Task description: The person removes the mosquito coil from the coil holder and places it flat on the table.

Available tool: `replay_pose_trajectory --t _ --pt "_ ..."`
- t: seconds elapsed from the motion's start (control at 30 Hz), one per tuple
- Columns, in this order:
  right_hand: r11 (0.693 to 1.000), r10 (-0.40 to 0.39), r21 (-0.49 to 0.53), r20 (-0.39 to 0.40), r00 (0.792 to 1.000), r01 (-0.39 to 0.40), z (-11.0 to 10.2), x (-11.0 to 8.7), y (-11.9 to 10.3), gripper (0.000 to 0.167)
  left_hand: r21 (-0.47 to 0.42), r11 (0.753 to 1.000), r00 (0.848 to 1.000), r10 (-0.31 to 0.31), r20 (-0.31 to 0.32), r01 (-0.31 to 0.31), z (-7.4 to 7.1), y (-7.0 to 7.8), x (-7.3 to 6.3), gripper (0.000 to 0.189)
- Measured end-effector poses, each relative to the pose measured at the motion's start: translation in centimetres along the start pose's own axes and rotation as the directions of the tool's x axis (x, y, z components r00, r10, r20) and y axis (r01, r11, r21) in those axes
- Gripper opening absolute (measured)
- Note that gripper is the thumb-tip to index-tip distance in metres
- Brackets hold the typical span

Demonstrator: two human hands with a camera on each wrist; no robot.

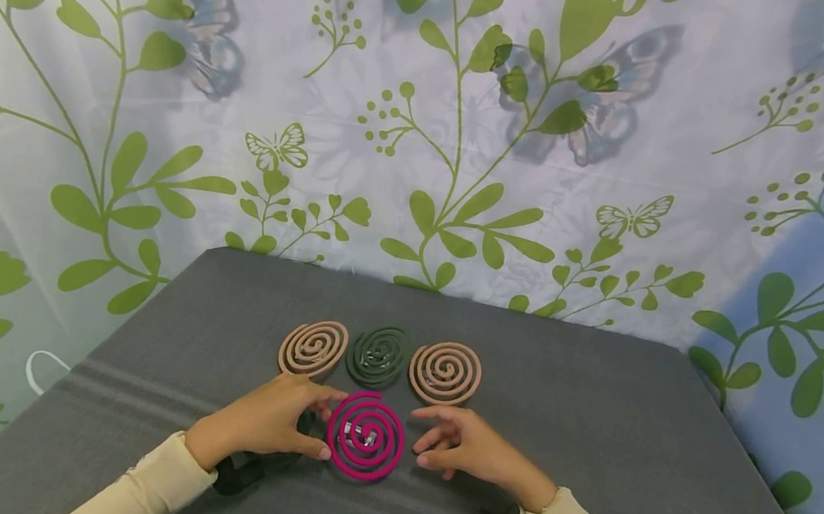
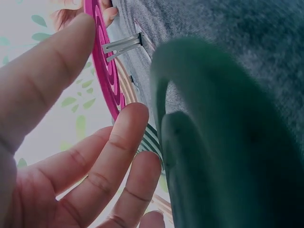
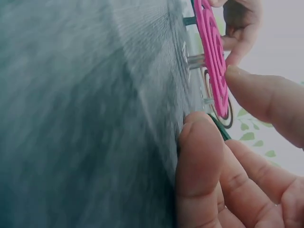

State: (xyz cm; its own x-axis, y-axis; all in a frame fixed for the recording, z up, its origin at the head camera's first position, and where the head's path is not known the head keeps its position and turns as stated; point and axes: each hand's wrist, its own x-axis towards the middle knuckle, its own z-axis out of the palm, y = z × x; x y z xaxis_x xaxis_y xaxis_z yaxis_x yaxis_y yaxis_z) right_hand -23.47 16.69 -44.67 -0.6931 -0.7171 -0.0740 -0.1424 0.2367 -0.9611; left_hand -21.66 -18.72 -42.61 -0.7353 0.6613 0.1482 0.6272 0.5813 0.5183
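Observation:
A pink mosquito coil lies level above the grey table, held up by a small metal stand. My left hand is at its left side, thumb and forefinger spread, fingertips right at the rim. Off the coil's right side, a small gap away, my right hand has its fingers loosely bent, holding nothing. Behind the pink one stand a tan coil, a dark green coil and another tan coil in a row. Another green coil, blurred, is mostly hidden beneath my left hand.
Grey cloth covers the table. A leaf-and-butterfly patterned curtain hangs behind it. A white loop of cord shows at the table's left edge.

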Motion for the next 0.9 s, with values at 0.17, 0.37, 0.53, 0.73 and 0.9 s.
replay_pose_trajectory --t 0.17,0.37,0.53,0.73,0.9 --pt "1.0 0.004 0.028 -0.006 1.0 -0.003 0.8 0.8 -0.2 0.064 0.003 1.0 1.0 -0.002 -0.012 0.002 0.2 -0.2 0.0 0.075" --pt "0.998 -0.012 0.056 -0.004 1.0 0.012 1.4 1.4 -0.2 0.064 -0.005 0.999 0.998 0.044 -0.042 -0.044 2.3 -3.8 0.3 0.078" --pt "0.998 -0.029 0.06 -0.012 1.0 0.029 1.5 1.6 -0.1 0.061 0.015 0.999 0.998 0.031 -0.05 -0.03 4.2 -7.0 0.6 0.083" --pt "0.998 -0.048 0.036 -0.031 0.998 0.049 1.7 1.8 -0.1 0.06 -0.021 0.999 0.998 0.023 -0.051 -0.024 3.6 -6.1 0.5 0.083" --pt "0.997 -0.055 0.047 -0.051 0.997 0.057 1.6 1.8 0.0 0.06 -0.074 0.997 1.0 0.009 -0.021 -0.011 0.6 -0.9 0.3 0.073"
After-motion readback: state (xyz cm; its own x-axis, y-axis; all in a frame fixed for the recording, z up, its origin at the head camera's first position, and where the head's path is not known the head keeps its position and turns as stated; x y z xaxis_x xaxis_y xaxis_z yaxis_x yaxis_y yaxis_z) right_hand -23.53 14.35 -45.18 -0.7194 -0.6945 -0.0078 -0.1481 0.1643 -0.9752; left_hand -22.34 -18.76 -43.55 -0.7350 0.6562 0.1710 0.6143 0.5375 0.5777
